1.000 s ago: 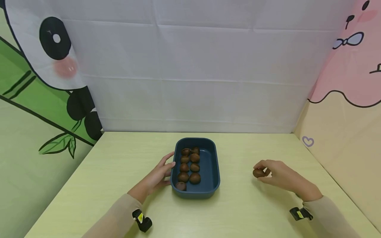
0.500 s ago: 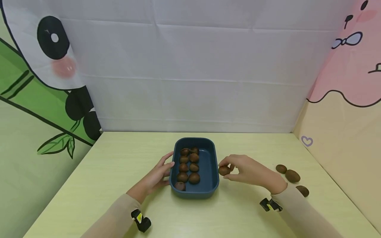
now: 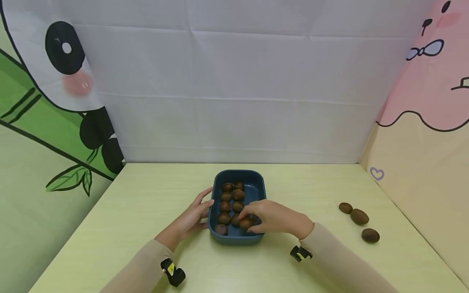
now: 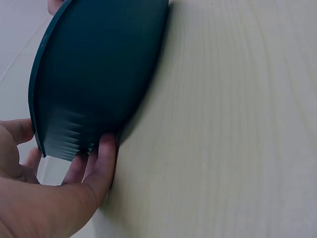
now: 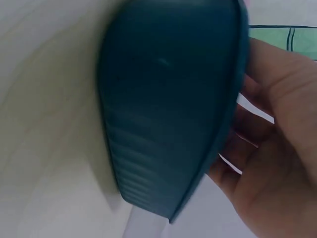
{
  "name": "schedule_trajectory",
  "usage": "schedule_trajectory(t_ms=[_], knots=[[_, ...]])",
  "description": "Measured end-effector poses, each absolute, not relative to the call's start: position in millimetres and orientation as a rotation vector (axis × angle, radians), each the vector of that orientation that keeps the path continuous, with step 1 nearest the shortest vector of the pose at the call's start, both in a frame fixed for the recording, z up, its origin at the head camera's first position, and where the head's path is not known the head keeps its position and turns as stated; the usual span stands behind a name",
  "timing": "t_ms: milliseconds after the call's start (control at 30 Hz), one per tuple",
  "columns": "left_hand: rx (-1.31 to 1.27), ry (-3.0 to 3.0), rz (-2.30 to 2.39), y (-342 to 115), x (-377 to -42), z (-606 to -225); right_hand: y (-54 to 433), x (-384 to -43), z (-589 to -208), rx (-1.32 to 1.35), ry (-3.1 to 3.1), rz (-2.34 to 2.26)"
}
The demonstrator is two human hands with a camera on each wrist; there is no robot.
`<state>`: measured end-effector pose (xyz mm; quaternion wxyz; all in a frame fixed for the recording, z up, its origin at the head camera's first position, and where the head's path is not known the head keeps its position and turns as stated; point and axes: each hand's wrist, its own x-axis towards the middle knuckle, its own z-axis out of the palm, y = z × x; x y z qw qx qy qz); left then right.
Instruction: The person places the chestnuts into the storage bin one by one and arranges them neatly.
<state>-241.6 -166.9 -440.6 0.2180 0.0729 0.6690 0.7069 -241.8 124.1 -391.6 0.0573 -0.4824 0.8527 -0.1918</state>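
A dark blue box (image 3: 257, 191) stands on the table with several brown kiwis (image 3: 225, 206) in its left part, in two columns. My right hand (image 3: 272, 217) reaches over the box's right rim. Between its thumb and fingers it pinches a kiwi (image 3: 246, 222), low inside the near part of the box. My left hand (image 3: 192, 217) rests against the outside of the left wall, thumb at the rim and the other fingers spread lower. The left wrist view shows those fingertips (image 4: 106, 144) on the wall's outer face. In the right wrist view the box wall (image 5: 163, 99) hides the kiwi.
Three loose kiwis (image 3: 359, 217) lie on the pale wooden table (image 3: 311, 183) at the right. A white cloth backdrop (image 3: 234, 101) rises along the far edge. Printed cartoon panels (image 3: 421, 154) flank both sides.
My right hand has carried the kiwi leftward from the right of the table, over the rim and into the box. Loose kiwis at the right came into sight. The left hand stays put.
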Motion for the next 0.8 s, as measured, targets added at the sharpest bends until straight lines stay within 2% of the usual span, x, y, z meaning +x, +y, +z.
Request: schedule_trajectory(t_ms=[300,800], knots=[[0.197,1.845,1.962,-166.1,-241.2,-439.9,103.0,-247.2,-401.0,-1.488,2.469,-0.578],[0.180,1.859,1.970,-165.6,-242.4,-442.0,94.1,-248.9,-406.2,-1.474,2.446,-0.570]])
